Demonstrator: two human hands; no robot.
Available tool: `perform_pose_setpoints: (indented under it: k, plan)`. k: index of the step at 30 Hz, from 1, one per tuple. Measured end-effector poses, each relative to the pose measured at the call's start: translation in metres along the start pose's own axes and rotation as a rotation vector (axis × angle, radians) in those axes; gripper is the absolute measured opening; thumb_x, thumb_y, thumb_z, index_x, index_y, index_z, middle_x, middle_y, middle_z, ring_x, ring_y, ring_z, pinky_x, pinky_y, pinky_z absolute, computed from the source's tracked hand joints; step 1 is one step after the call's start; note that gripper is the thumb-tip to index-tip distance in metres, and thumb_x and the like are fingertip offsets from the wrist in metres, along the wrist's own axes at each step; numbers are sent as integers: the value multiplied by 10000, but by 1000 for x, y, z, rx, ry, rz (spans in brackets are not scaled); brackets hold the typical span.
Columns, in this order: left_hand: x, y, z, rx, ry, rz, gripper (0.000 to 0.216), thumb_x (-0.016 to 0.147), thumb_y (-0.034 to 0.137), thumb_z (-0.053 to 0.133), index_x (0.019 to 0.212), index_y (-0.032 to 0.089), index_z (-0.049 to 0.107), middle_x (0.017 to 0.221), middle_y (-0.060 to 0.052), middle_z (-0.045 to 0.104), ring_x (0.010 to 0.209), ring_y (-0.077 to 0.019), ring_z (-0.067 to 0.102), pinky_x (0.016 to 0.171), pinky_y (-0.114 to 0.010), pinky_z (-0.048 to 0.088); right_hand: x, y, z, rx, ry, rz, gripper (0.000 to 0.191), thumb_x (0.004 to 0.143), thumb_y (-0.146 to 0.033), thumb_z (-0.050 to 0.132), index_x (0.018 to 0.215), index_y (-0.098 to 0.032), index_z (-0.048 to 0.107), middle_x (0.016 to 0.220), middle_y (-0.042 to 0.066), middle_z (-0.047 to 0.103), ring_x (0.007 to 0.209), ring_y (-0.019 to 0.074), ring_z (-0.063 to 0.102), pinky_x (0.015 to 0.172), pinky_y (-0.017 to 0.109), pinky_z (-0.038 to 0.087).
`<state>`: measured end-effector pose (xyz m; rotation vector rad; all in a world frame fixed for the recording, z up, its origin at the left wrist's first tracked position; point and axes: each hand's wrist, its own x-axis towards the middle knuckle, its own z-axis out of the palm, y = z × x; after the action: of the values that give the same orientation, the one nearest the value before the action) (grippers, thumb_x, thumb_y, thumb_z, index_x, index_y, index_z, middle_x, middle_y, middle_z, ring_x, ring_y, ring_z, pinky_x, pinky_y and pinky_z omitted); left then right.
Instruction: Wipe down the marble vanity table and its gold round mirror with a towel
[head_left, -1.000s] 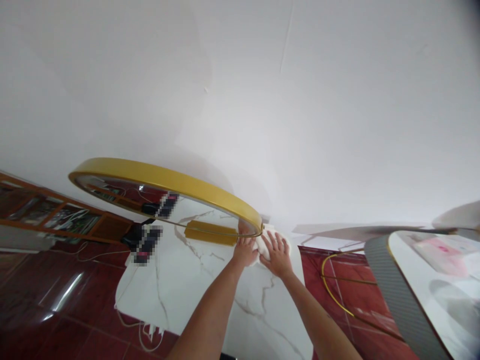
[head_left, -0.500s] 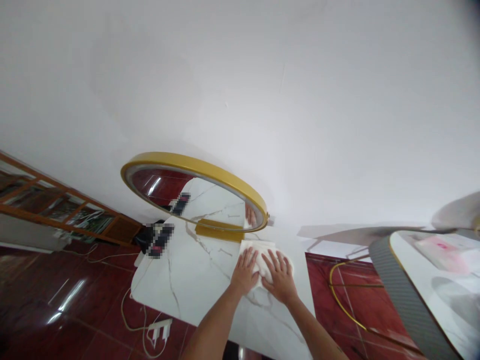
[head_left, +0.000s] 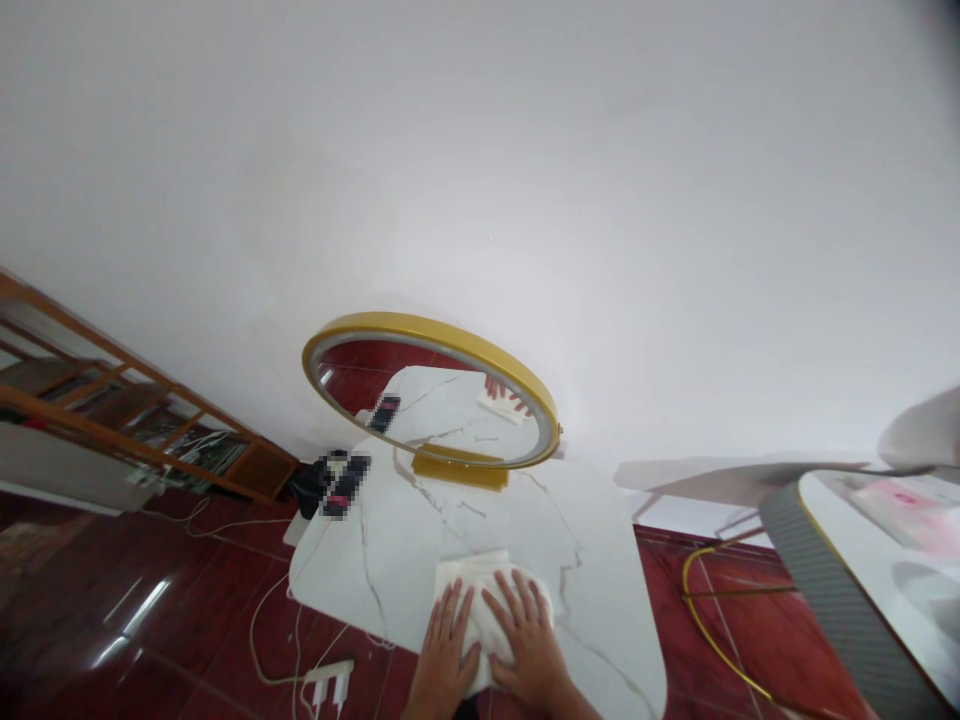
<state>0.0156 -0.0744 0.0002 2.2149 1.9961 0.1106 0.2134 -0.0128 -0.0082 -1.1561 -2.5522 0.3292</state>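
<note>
A white cloth (head_left: 480, 570) lies spread on the white marble-patterned tabletop (head_left: 600, 590), close to its near edge. Flat on the cloth's left part rests my left hand (head_left: 445, 645), fingers stretched out. My right hand (head_left: 525, 635) presses on the right part with its fingers spread. Both thumbs point inward, a small gap of cloth between them. Beyond the hands stands a round gold-framed mirror (head_left: 435, 395) on a gold base (head_left: 459, 470), and it reflects the fingers and cloth.
A dark, pixelated item (head_left: 346, 488) sits at the table's left edge. A white power strip (head_left: 328, 678) with cables lies on the red tiled floor. To the right stand a gold metal frame (head_left: 694, 610) and a grey-sided white table (head_left: 847, 530). A wooden shelf (head_left: 150, 400) is at left.
Both hands and the cloth have moved from beside the mirror base toward the near edge of the table and slightly left. The camera view has shifted a little.
</note>
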Motion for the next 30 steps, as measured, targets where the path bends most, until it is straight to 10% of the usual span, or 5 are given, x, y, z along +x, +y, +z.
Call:
perform_pose_setpoints:
  k: [7,21,30]
  plan:
    - [4,-43,3,-24,28,117,703,862,337,427,1446,308,35,1499,0,194,1368,-253,220,1083,-443,295,11,-26,21,-43,19,62,854,716,-618,493,1440,-330,145,1508,24,163,1351,385,137,1058,555,27]
    - [134,-96,-35,-162,-45,241,716,824,369,475,1444,291,124,1511,-4,191,1365,-256,229,1081,-436,264,123,-5,22,-250,1,279,869,693,-389,522,1450,-289,107,1504,-1,174,1347,333,193,1057,528,167]
    - [59,-112,-9,-237,-274,419,808,767,559,498,1441,281,151,1477,-89,283,1320,-337,293,1056,-544,233,42,-71,48,-275,14,287,870,694,-474,517,1453,-258,149,1482,26,244,1349,361,186,1059,554,160]
